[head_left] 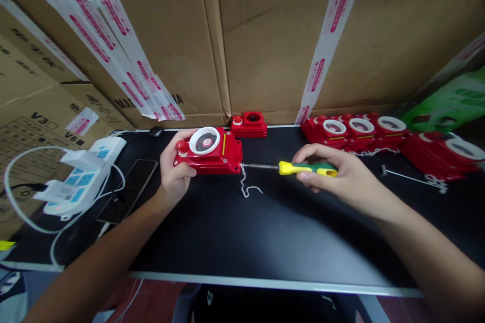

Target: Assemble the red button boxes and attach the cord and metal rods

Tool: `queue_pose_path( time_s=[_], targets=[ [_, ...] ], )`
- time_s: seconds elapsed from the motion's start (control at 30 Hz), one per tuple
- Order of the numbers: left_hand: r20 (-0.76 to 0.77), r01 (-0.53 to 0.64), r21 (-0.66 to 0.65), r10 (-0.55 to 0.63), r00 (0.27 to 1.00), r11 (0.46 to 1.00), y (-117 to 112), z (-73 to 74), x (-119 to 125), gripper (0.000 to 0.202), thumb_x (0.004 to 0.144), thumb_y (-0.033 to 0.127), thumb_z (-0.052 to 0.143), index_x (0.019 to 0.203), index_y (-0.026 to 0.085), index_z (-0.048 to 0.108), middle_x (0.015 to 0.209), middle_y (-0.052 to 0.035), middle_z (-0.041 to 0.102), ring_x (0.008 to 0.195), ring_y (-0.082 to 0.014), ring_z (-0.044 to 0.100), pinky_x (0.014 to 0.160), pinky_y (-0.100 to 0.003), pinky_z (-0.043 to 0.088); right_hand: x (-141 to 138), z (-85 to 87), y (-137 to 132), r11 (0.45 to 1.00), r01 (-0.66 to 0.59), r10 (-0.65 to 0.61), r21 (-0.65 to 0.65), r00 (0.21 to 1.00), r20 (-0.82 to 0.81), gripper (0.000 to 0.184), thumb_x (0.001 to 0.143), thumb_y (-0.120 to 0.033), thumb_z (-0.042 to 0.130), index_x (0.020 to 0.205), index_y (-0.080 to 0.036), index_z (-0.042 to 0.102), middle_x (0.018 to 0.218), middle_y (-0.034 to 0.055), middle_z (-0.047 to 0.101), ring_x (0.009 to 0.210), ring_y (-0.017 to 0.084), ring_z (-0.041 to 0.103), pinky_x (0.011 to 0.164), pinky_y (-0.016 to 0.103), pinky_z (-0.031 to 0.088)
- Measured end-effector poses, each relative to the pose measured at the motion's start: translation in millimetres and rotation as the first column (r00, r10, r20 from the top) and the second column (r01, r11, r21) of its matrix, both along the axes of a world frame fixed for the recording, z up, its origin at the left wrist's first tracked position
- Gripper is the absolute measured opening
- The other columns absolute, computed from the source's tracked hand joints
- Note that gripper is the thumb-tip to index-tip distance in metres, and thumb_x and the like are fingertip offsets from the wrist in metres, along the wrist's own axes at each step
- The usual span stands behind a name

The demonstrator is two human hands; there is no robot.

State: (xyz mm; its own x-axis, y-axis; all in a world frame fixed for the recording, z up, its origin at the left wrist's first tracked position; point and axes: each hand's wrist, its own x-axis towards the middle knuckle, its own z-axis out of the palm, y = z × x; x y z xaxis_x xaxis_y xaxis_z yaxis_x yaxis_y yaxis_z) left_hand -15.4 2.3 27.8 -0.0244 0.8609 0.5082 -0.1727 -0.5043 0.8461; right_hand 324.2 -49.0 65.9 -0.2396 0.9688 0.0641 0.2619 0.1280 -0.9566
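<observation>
Toward eleven o'clock over the black surface [235,242], the left hand [172,174] grips a red box [212,160], while at the box's three o'clock the right hand [346,176] clasps a yellow-and-green screwdriver [288,168], its tip seemingly touching the box end where a thin chain [246,194] trails.

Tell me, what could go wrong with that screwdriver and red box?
The screwdriver in the right hand reaches the end of the red box; it might slip and scratch it. The thin chain trails beside the tip and could snag. The phone lies close to the left forearm, which might nudge it.
</observation>
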Motion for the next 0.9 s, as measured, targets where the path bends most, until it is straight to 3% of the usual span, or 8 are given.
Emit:
queue_pose_path(
  time_s=[0.13, 0.37, 0.53, 0.73, 0.9],
  targets=[
    [-0.129, -0.047, 0.1, 0.06, 0.99, 0.994, -2, 2.0, -3, 0.065, 0.056, 0.024, 0.065, 0.119, 0.019, 0.076, 0.117, -0.0079, 0.07, 0.109, -0.0301, 0.065, 0.102, -0.042, 0.051, 4, 1.2, 3, 0.992, -0.025, 0.008, 0.124, 0.992, 0.13, 0.031, 0.08, -0.045, 0.09, 0.096, -0.024, 0.073, 0.098, 0.0051, 0.073, 0.074, 0.017, 0.067, 0.065, 0.028, 0.056],
    [-0.268, -0.077, 0.229, 0.139, 0.953, 0.97, -8, 4.1, -5, 0.06, 0.066, 0.038, 0.074, 0.124, 0.022, 0.074, 0.12, -0.0083, 0.066, 0.111, -0.0306, 0.061, 0.103, -0.045, 0.046, 5, -4.3, 5, 0.997, -0.053, 0.052, -0.047, 0.998, -0.019, 0.031, 0.085, -0.047, 0.086, 0.099, -0.022, 0.073, 0.072, 0.0022, 0.071, 0.059, 0.014, 0.066, 0.058, 0.025, 0.056],
    [-0.317, -0.071, 0.27, 0.158, 0.935, 0.96, -9, 4.8, -5, 0.059, 0.068, 0.037, 0.071, 0.126, 0.021, 0.072, 0.121, -0.0089, 0.065, 0.111, -0.0312, 0.061, 0.102, -0.046, 0.046, 7, -10.3, 10, 0.982, -0.112, 0.11, -0.15, 0.994, -0.016, 0.04, 0.099, -0.059, 0.066, 0.106, -0.02, 0.07, 0.078, 0.0065, 0.075, 0.049, 0.011, 0.054, 0.043, 0.022, 0.038],
    [-0.38, -0.056, 0.358, 0.2, 0.903, 0.932, -8, 6.0, -8, 0.062, 0.064, 0.032, 0.067, 0.125, 0.021, 0.072, 0.118, -0.0092, 0.066, 0.108, -0.0318, 0.061, 0.096, -0.046, 0.047, 11, -9.2, 12, 0.988, -0.15, 0.153, -0.03, 0.979, 0.132, 0.04, 0.076, -0.041, 0.094, 0.093, -0.021, 0.064, 0.085, 0.0006, 0.068, 0.076, 0.014, 0.062, 0.068, 0.024, 0.051],
    [-0.416, -0.034, 0.397, 0.213, 0.884, 0.917, -8, 4.6, -8, 0.063, 0.064, 0.032, 0.065, 0.126, 0.02, 0.07, 0.119, -0.0103, 0.067, 0.109, -0.0325, 0.062, 0.095, -0.049, 0.049, 15, -11.6, 9, 0.959, -0.184, 0.208, -0.215, 0.973, 0.095, 0.037, 0.089, -0.051, 0.082, 0.098, -0.02, 0.064, 0.083, 0.0022, 0.071, 0.058, 0.011, 0.054, 0.052, 0.023, 0.043]
  ],
)
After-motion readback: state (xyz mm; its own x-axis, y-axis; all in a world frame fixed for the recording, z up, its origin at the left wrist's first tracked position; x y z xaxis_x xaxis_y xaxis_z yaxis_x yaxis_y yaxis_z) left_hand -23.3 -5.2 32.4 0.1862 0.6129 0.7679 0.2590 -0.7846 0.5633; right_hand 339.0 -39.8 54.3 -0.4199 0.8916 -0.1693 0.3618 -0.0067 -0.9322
